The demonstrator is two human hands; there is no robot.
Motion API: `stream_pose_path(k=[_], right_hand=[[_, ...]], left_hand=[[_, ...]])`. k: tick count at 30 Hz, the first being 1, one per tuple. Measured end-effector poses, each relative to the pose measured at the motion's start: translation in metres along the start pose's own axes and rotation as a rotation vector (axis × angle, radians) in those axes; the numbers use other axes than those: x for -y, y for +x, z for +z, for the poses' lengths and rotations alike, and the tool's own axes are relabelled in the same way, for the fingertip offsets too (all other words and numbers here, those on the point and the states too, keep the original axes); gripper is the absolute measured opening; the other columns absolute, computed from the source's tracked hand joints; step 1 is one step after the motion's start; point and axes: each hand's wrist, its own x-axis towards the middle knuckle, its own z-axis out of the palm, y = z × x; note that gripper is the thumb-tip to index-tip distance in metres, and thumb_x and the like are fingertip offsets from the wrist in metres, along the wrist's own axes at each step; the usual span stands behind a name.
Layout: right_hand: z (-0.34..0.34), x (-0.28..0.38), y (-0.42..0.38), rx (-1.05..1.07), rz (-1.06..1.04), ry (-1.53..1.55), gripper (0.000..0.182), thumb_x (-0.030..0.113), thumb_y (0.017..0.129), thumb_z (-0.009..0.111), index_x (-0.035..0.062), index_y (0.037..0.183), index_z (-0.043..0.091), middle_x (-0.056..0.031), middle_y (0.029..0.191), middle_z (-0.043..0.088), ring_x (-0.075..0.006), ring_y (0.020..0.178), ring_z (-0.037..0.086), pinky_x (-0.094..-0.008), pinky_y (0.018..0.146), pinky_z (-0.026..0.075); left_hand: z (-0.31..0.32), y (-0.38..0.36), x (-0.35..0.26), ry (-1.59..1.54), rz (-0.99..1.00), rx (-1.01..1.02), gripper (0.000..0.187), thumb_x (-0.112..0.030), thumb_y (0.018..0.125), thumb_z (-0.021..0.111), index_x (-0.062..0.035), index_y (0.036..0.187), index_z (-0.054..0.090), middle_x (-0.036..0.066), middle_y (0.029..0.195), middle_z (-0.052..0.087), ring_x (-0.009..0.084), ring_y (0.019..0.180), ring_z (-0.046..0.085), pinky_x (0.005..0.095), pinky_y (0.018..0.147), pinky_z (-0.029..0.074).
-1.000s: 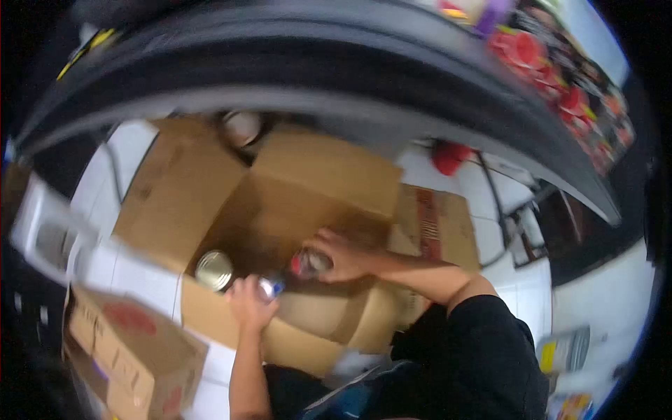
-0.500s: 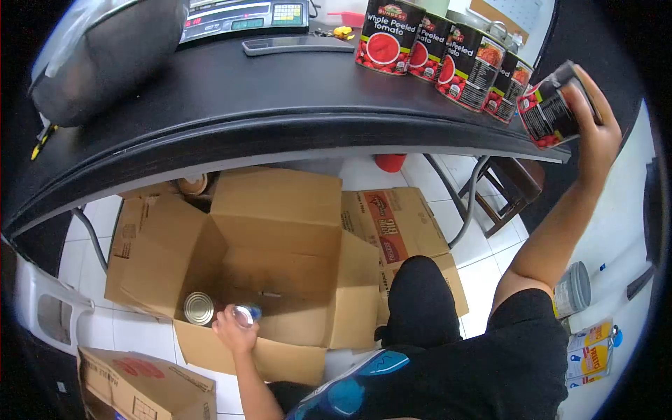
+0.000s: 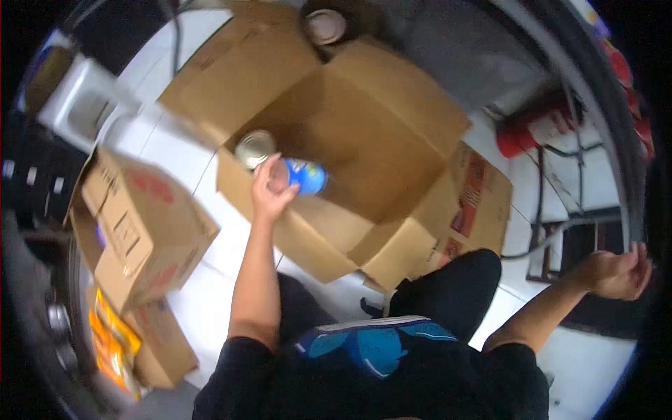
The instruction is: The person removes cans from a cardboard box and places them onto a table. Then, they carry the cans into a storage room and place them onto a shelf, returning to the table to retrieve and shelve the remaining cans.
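My left hand [image 3: 271, 187] is closed around a small blue can [image 3: 306, 176], tilted on its side over the near left part of an open cardboard box [image 3: 364, 140]. Just beyond that hand, a tin can [image 3: 256, 148] stands in the box's corner with its metal lid up. My right hand [image 3: 621, 274] is out at the far right, by the table's edge, with its fingers loosely curled and no can showing in it. Motion blurs both hands a little.
A flattened carton [image 3: 483, 203] lies right of the box, before a red bucket [image 3: 518, 136] and a dark stool [image 3: 553, 245]. Another carton [image 3: 150, 224] and yellow-orange packets [image 3: 112, 343] are at left, below a white plastic stool [image 3: 84, 105]. The table edge [image 3: 630, 140] curves along the right.
The view has swung down toward the floor. My right hand has let go of the tomato can and come down from the tabletop. My left hand has raised and tilted the blue can.
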Motion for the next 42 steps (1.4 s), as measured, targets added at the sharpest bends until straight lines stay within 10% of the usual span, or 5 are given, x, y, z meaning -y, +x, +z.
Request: stream_pose_path(k=[9,21,23,28,42], right_hand=[[0.087,0.354,-0.191,1.97,-0.031,1.04,0.063,0.041,0.079,0.063,-0.0001,0.125,0.047,-0.0291,0.104,0.06,-0.0391,0.097,0.06,-0.0471,0.084,0.048],[0.1,0.314,-0.24,2.127,-0.226,1.329,0.055,0.05,0.09,0.048,0.0017,0.115,0.053,-0.0213,0.09,0.063,-0.0313,0.079,0.064,-0.0422,0.062,0.053],[0.141,0.334,-0.238,2.494,0.447,1.258,0.066,0.061,0.087,0.045,0.0039,0.12,0.051,-0.0184,0.101,0.061,-0.0268,0.091,0.061,-0.0407,0.068,0.053],[0.203,0.396,-0.265,2.253,1.415,1.419,0.079,0.063,0.085,0.045,0.0078,0.14,0.031,-0.0219,0.139,0.036,-0.0308,0.123,0.044,-0.0481,0.086,0.048],[0.238,0.511,-0.234,1.47,1.428,1.544,0.055,0.022,0.072,0.077,-0.0029,0.115,0.053,-0.0152,0.102,0.064,-0.0215,0.086,0.064,-0.0331,0.07,0.053]], left_hand=[[-0.063,0.001,0.01,-1.076,-0.206,-0.551,0.057,-0.027,0.082,0.063,-0.0042,0.128,0.04,0.014,0.114,0.054,0.0244,0.104,0.055,0.0381,0.092,0.046],[-0.144,-0.044,0.035,0.54,-0.763,-0.236,0.071,-0.015,0.053,0.082,-0.0027,0.115,0.05,0.016,0.101,0.062,0.0221,0.091,0.061,0.0351,0.078,0.05],[-0.134,-0.061,0.055,0.593,-0.762,-0.085,0.072,-0.015,0.051,0.08,-0.0027,0.115,0.049,0.017,0.1,0.063,0.0248,0.092,0.062,0.036,0.079,0.05],[-0.118,-0.089,0.079,0.665,-0.752,0.108,0.077,-0.014,0.053,0.081,-0.0016,0.119,0.044,0.019,0.102,0.062,0.0306,0.095,0.062,0.0371,0.084,0.049],[-0.088,0.018,0.009,0.224,-0.185,-0.378,0.022,-0.003,0.083,0.054,0.0017,0.104,0.056,0.011,0.101,0.06,0.0189,0.094,0.056,0.0304,0.086,0.044]])
